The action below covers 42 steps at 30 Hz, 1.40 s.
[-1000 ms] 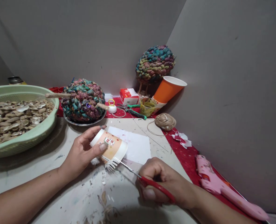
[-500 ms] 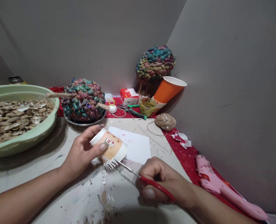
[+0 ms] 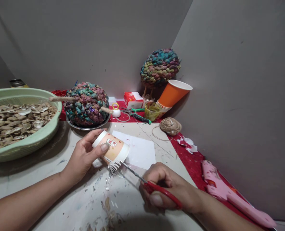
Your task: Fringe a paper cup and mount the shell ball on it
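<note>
My left hand (image 3: 87, 154) is closed around a small paper cup (image 3: 115, 150), cream and peach with a printed label, tilted on its side. Part of its rim is cut into a fringe of thin strips (image 3: 114, 166). In my right hand (image 3: 168, 189) are red-handled scissors (image 3: 163, 190), with fingers through the loops. Their blade tips touch the cup's rim beside the fringe. Beneath the cup lies a white sheet of paper (image 3: 142, 152). Small scraps and peanut shell bits (image 3: 108, 213) are scattered on the board in front of me.
A green basket (image 3: 48, 125) of peanut shells stands left. Behind are a colourful shell-covered ball (image 3: 87, 104) in a metal dish, another on legs (image 3: 160, 69), pliers (image 3: 141, 118), orange paper cups (image 3: 175, 94) and twine (image 3: 170, 126). A pink glue gun (image 3: 229, 194) lies right.
The cup has turned slightly and shifted a little left in my left hand. The scissors' tips have moved slightly along its rim, still touching it.
</note>
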### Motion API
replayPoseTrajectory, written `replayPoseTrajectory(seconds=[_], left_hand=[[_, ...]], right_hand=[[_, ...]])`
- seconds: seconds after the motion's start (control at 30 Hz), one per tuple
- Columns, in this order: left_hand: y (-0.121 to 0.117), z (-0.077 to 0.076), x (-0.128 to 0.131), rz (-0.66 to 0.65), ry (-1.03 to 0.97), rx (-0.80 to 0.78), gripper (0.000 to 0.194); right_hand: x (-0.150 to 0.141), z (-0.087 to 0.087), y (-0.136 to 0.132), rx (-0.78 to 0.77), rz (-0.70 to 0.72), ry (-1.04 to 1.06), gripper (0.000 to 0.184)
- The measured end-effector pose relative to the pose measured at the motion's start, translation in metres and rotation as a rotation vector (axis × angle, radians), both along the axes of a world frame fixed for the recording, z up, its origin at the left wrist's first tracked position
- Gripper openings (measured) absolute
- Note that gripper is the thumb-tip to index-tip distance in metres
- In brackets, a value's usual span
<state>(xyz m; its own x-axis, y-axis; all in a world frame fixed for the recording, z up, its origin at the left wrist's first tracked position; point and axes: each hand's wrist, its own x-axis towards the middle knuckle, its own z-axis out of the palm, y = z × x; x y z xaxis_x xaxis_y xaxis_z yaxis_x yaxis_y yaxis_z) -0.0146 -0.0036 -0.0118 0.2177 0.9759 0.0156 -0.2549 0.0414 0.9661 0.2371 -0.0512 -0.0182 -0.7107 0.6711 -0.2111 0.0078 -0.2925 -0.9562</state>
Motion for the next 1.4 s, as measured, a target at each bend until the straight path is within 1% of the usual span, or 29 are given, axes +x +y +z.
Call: replayPoseTrajectory(seconds=[0.13, 0.23, 0.3, 0.4, 0.47, 0.57, 0.63, 0.7, 0.8, 0.9, 1.1, 1.23, 1.4], left_hand=[[-0.001, 0.001, 0.0, 0.001, 0.003, 0.003, 0.044], [-0.002, 0.003, 0.001, -0.005, -0.01, -0.033, 0.044], [-0.001, 0.004, 0.001, -0.023, -0.03, -0.088, 0.044], [0.0, 0.006, 0.001, -0.071, -0.058, -0.157, 0.042], [0.0, 0.006, 0.001, -0.099, -0.064, -0.189, 0.042], [-0.001, 0.008, 0.002, -0.117, -0.047, -0.239, 0.044], [-0.002, 0.009, 0.003, -0.121, -0.03, -0.268, 0.045], [-0.002, 0.01, 0.003, -0.122, -0.021, -0.285, 0.047], [-0.003, 0.01, 0.003, -0.131, -0.026, -0.286, 0.047], [-0.004, 0.009, 0.002, -0.14, -0.017, -0.275, 0.047], [-0.005, 0.009, 0.003, -0.175, 0.068, -0.255, 0.051], [-0.006, 0.009, 0.005, -0.184, 0.118, -0.234, 0.051], [-0.006, 0.007, 0.005, -0.186, 0.149, -0.211, 0.05]], right_hand=[[0.001, -0.002, 0.001, 0.065, 0.019, -0.043, 0.062], [0.002, -0.004, -0.001, 0.201, -0.009, -0.095, 0.061], [0.002, -0.002, -0.004, 0.346, -0.044, -0.146, 0.054], [0.0, 0.007, -0.007, 0.609, -0.065, -0.24, 0.041], [-0.002, 0.013, -0.009, 0.814, -0.045, -0.335, 0.034], [-0.005, 0.016, -0.011, 1.131, -0.07, -0.517, 0.026], [-0.006, 0.015, -0.011, 1.281, -0.105, -0.598, 0.023], [-0.006, 0.013, -0.01, 1.374, -0.128, -0.657, 0.02], [-0.007, 0.011, -0.01, 1.464, -0.145, -0.721, 0.016], [-0.008, 0.01, -0.01, 1.511, -0.145, -0.76, 0.017], [-0.011, 0.007, -0.011, 1.539, -0.131, -0.815, 0.015], [-0.013, 0.004, -0.011, 1.542, -0.123, -0.829, 0.012], [-0.013, 0.001, -0.011, 1.543, -0.13, -0.834, 0.014]])
